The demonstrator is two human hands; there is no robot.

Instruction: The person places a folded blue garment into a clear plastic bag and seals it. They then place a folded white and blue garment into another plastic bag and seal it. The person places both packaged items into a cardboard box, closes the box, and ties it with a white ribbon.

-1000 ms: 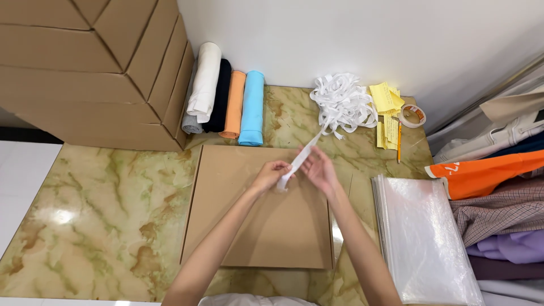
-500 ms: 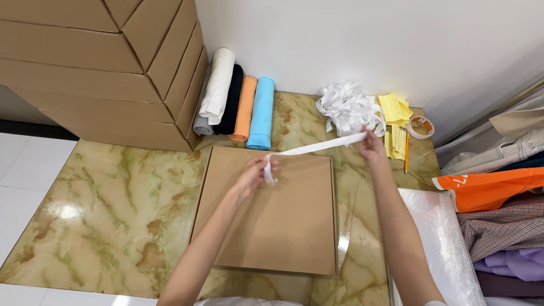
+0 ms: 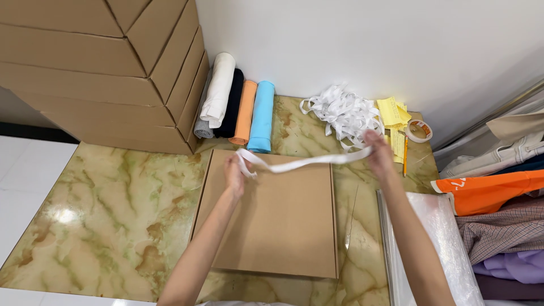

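My left hand [image 3: 234,174] pinches one end of a white ribbon strip [image 3: 306,161] above the upper left corner of a flat brown cardboard box [image 3: 272,226]. My right hand [image 3: 378,153] grips the same strip further along, near the tangled pile of white ribbon [image 3: 343,113] it leads from. The strip hangs stretched between both hands over the box's far edge. The box lies flat on the marbled floor.
Rolled fabrics in white, black, orange and light blue [image 3: 238,102] lie by the wall. A stack of cardboard boxes [image 3: 102,68] stands at left. Yellow paper notes [image 3: 394,113], a pencil [image 3: 405,156] and a tape roll [image 3: 419,130] lie at right. Clear plastic bags [image 3: 436,243] and folded clothes [image 3: 498,192] sit at far right.
My hands were together over the box with a short piece of ribbon. They have moved apart, left hand leftward and right hand toward the pile, drawing the strip out longer.
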